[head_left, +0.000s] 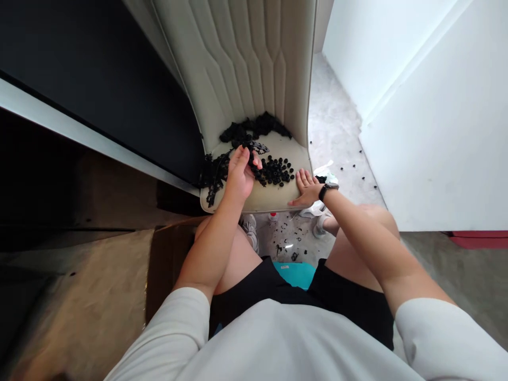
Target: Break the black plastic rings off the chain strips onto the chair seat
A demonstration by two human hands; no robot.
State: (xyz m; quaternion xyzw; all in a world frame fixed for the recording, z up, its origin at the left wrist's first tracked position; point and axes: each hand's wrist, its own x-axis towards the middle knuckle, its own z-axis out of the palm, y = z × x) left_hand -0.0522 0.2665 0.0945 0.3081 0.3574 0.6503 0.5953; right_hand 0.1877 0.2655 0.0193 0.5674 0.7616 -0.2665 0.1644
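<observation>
We note small, rounded black ring-like pieces, loose and grouped near the middle of a cream padded chair seat; most are crowded together, with a few just apart at the group's right edge. We see a thin black openwork strip held in the left hand, its perforated end projecting rightward past the fingers above the rings. To the left we find a tangled bundle of black perforated strips, some reaching the seat's front edge. Behind, we log a dark, irregular black heap against the backrest's foot; its separate pieces we cannot distinguish.
</observation>
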